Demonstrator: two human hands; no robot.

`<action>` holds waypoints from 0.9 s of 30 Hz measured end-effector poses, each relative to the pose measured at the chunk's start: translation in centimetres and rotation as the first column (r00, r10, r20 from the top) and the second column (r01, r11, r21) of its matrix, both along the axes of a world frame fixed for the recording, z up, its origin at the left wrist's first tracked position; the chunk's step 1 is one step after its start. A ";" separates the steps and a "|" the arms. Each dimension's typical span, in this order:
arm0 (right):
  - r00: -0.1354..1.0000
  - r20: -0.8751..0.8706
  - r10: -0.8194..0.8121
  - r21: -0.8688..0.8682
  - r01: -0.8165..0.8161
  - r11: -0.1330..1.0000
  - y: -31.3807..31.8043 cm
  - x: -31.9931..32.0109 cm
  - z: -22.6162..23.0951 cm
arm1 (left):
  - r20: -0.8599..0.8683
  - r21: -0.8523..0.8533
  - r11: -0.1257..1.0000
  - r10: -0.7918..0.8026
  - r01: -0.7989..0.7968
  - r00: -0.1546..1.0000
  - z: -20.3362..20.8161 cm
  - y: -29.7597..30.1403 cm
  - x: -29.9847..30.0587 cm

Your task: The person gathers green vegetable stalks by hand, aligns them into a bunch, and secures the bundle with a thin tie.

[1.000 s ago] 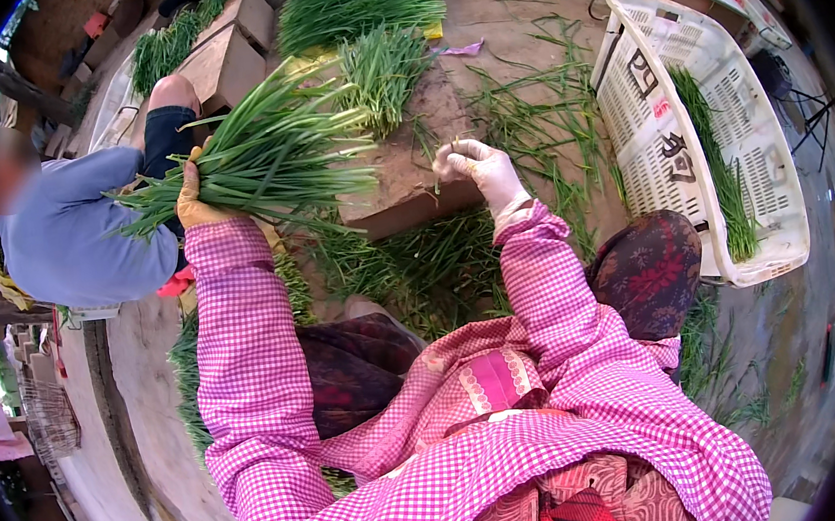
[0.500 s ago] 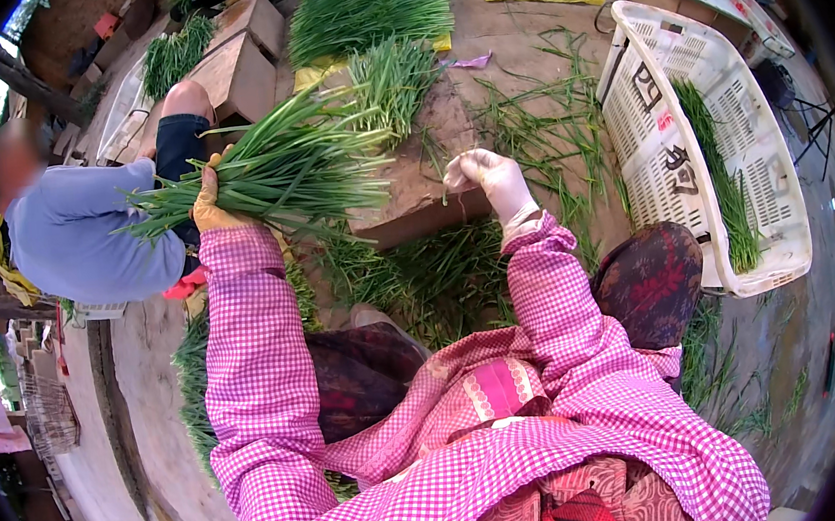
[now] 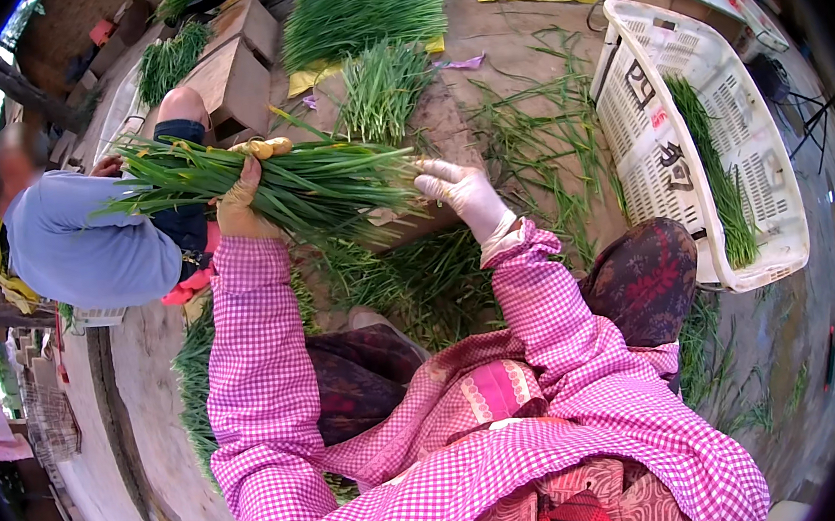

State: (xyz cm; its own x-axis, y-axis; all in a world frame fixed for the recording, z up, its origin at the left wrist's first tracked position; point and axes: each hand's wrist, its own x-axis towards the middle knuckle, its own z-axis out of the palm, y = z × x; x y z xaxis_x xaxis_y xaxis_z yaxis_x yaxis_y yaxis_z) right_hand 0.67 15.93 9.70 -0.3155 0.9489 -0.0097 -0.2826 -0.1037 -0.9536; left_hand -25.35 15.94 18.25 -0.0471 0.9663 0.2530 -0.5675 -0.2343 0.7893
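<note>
My left hand [image 3: 243, 205], in a yellowish glove, is closed around a thick bunch of green chives [image 3: 320, 187]. The bunch lies sideways, leaf tips to the left and pale stem ends to the right. At those ends is my right hand [image 3: 470, 198] in a thin white glove, its fingertips pinching at the stems. Just beyond the bunch, a smaller bundle of chives [image 3: 383, 93] rests on a low block [image 3: 449, 122]. Below my hands, loose green leaves [image 3: 420, 285] are heaped between my legs.
To the right stands a white plastic crate [image 3: 647, 143] with chives inside. Large chive piles [image 3: 359, 15] lie on yellow sheets at the back. Stray leaves [image 3: 551, 137] litter the floor. A person in blue [image 3: 93, 231] sits at the left, near cardboard boxes [image 3: 230, 83].
My right hand has moved left and reached the stem ends. The bunch in my left hand has turned more level, and its grip has shifted, with the fingers now over the top.
</note>
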 end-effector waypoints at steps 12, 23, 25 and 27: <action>0.998 -0.047 0.031 -0.066 -0.034 0.997 0.6 1.4 -2.7 | -0.145 0.090 0.981 -0.155 0.169 0.977 0.5 -0.5 0.6; 0.995 0.036 0.090 0.077 -0.092 0.993 0.4 2.9 -0.4 | -0.011 0.026 0.997 -0.074 0.075 0.997 0.2 -0.2 -0.9; 0.993 0.040 0.112 0.039 -0.114 0.993 0.0 0.6 -0.8 | -0.037 -0.021 0.998 -0.055 0.054 0.998 0.1 -0.3 -0.6; 0.970 -0.168 0.176 0.015 -0.176 0.984 -0.6 -1.0 -0.4 | -0.013 -0.017 0.993 -0.115 0.115 0.993 0.0 -0.3 0.1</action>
State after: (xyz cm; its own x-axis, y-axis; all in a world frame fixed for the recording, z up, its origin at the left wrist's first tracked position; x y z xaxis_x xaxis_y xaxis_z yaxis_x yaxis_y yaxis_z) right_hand -0.36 15.35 9.33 -0.4745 0.8784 0.0574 -0.4164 -0.1665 -0.8938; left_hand -25.22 15.64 18.25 0.0681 0.9690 0.2373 -0.5790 -0.1553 0.8004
